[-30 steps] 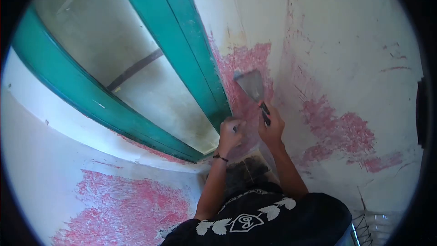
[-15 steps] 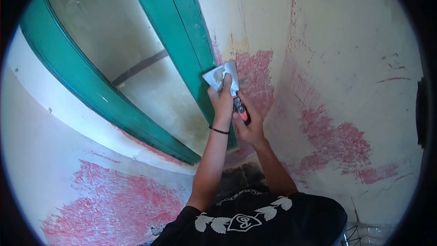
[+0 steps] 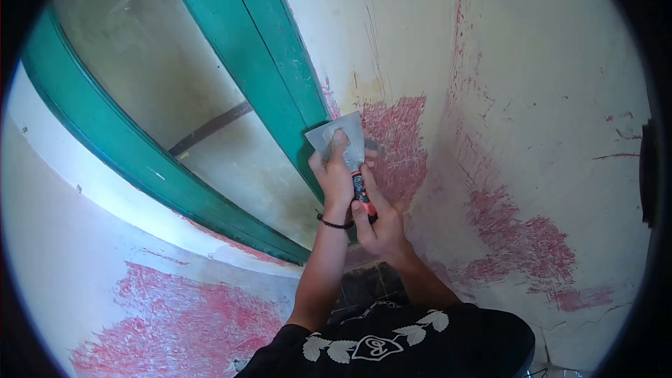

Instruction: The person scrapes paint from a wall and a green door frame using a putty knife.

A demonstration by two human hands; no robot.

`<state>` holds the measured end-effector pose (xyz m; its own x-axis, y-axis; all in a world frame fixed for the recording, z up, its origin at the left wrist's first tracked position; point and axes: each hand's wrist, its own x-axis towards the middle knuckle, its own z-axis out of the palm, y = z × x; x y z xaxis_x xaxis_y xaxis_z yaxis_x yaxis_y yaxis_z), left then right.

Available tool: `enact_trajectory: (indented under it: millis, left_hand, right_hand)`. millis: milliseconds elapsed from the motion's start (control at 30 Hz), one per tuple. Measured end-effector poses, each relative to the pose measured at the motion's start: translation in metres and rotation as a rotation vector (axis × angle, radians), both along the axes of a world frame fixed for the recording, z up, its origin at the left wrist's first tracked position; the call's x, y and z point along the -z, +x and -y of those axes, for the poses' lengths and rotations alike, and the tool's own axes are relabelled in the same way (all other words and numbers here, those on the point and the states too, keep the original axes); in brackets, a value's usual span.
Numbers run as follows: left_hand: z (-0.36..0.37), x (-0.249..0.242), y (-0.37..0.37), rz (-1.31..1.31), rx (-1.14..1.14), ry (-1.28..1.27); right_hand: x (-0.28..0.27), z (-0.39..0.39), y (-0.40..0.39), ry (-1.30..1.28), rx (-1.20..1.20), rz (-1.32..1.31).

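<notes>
A wide metal putty knife (image 3: pixel 352 128) is held in front of me, blade pointing away. My right hand (image 3: pixel 381 222) is closed round its black and red handle. With the thumb pressed on the flat of the blade, my left hand (image 3: pixel 334 176) grips the knife from the other side; its other fingers are partly hidden behind the blade. Greyish smears mark the metal near the thumb. In this view the blade overlaps the edge of the green frame (image 3: pixel 280 91) and a scraped red patch (image 3: pixel 399 133) on the wall.
The pale wall (image 3: pixel 546 63) on the right has cracks and another scraped red area (image 3: pixel 521 241). At lower left, a large red patch (image 3: pixel 189 322) shows through the pale surface. A curved green frame member (image 3: pixel 105 108) runs down the left. Dark floor tiles (image 3: pixel 364 285) show below my arms.
Both hands and the putty knife sit lower in the view, closer to my body, and the handle shows more upright. The view itself has shifted slightly.
</notes>
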<state>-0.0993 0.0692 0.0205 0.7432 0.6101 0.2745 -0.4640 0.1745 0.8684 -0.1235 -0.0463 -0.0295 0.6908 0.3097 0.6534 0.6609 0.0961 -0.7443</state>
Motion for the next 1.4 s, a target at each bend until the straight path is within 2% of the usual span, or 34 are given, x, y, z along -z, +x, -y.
enact_trajectory:
  millis: [67, 167, 333, 467, 533, 700, 767, 867, 933, 1000, 1167, 1267, 1367, 1400]
  left_hand:
    - [0.001, -0.001, 0.001, 0.003, -0.002, -0.009]
    - [0.004, 0.003, -0.003, 0.008, -0.021, -0.028]
    - [0.005, -0.019, 0.009, 0.045, -0.031, -0.023]
    - [0.005, -0.007, 0.001, -0.025, -0.039, -0.071]
    - [0.005, -0.010, -0.004, -0.057, -0.030, -0.084]
    - [0.007, -0.004, 0.000, -0.009, -0.051, -0.044]
    - [0.008, -0.022, 0.010, 0.050, -0.060, -0.006]
    - [0.009, -0.053, 0.010, 0.005, -0.032, -0.017]
    - [0.005, -0.025, 0.012, 0.015, -0.055, -0.032]
    - [0.007, -0.004, 0.006, 0.017, -0.029, -0.065]
    - [0.005, -0.015, 0.004, -0.013, -0.040, -0.058]
    - [0.009, -0.011, 0.004, 0.017, -0.054, -0.040]
    - [0.004, -0.028, 0.009, 0.025, -0.008, -0.013]
    - [0.003, -0.035, 0.010, 0.010, 0.001, -0.016]
  right_hand:
    - [-0.002, 0.000, -0.001, -0.055, 0.035, 0.034]
    - [0.009, -0.002, 0.003, 0.048, 0.005, 0.086]
    - [-0.021, 0.006, 0.007, -0.046, -0.016, 0.018]
    - [-0.012, 0.005, 0.005, -0.014, -0.004, 0.074]
    - [-0.027, 0.008, -0.004, -0.069, 0.019, 0.095]
    - [-0.009, 0.007, 0.005, -0.056, -0.007, 0.011]
    - [-0.019, 0.003, 0.018, -0.004, -0.009, 0.066]
    - [-0.061, 0.011, 0.017, -0.089, -0.026, 0.007]
    - [-0.031, 0.009, 0.022, -0.036, 0.045, 0.192]
    - [-0.017, 0.006, 0.014, -0.024, 0.052, 0.198]
    - [-0.039, 0.015, -0.006, -0.222, -0.041, -0.132]
    - [-0.024, 0.010, 0.006, -0.101, -0.007, 0.004]
    - [-0.036, 0.002, 0.018, 0.006, 0.035, 0.145]
    - [-0.039, 0.007, 0.011, -0.054, 0.021, 0.081]
